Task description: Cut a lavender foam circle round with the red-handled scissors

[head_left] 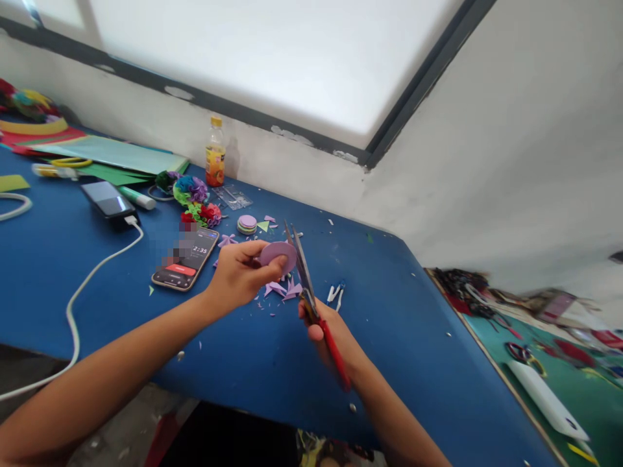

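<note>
Pinched between the thumb and fingers of my left hand is a round purple paper disc. My right hand grips a pair of scissors with red handles, its narrow blades pointing up and slightly parted. The blades stand right beside the disc's right edge; whether they touch it I cannot tell. Purple paper scraps lie on the blue table under my hands. Just beyond my left hand sits a small stack of paper discs, purple on top with green below.
A phone lies left of my hands, and a second phone has a white cable plugged in. Curled paper flowers, a juice bottle and coloured sheets stand toward the wall. A green table adjoins at right.
</note>
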The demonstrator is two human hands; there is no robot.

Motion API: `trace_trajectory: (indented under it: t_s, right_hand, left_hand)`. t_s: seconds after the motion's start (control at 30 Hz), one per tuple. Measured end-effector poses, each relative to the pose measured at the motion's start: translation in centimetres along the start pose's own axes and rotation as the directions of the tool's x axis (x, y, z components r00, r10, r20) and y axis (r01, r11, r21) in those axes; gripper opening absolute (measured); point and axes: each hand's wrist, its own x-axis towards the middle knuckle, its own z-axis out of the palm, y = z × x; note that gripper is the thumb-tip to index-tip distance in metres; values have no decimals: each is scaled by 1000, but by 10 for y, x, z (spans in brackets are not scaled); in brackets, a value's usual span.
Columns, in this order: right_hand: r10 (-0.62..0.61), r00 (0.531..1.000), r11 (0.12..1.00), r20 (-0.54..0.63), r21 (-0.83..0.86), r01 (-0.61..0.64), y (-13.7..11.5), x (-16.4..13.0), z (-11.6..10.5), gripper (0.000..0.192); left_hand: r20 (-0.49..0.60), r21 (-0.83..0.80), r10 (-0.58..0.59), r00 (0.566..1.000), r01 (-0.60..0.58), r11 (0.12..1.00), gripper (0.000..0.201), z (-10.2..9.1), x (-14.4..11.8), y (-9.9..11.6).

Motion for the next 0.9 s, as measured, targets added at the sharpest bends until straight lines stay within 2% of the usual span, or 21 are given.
trace_trajectory:
  t_s: [0.17,0.3,0.43,0.5,0.57,0.63,0.7,0.8,0.9]
  right_hand:
    - [44,997,998,-60,-50,-47,-2,2,1,73]
    - [155,982,982,-105,-89,-164,-2,8,-10,69]
    - [289,912,906,-291,-225,-359,11,21,-28,53]
    - [346,869,845,-353,-285,-452,26,28,-37,44]
    - [396,823,757,-407,-364,-543,45,33,-45,36]
    - [415,795,679,-443,-431,-594,63,36,-53,31]
    - [430,781,647,-453,-448,-617,76,37,-60,31]
    - [443,781,638,-441,-457,-620,86,37,-68,30]
    - [437,800,648,-411,-473,-597,87,36,-75,28]
  left_hand:
    - [8,3,-6,1000,6,1000,13,0,0,0]
    - [-16,40,6,1000,-5,999,14,-1,5,-4]
    - [1,106,-48,999,47,993,18,-9,18,-15]
    - [84,154,-98,992,84,984,20,-13,25,-23]
    - [195,237,-184,963,136,962,21,-16,30,-32]
    - [321,332,-302,898,192,924,20,-17,31,-41]
    - [452,404,-388,803,203,892,20,-16,29,-48]
    - [635,460,-451,628,162,873,21,-12,22,-55]
    - [743,496,-496,450,127,859,24,-7,15,-59]
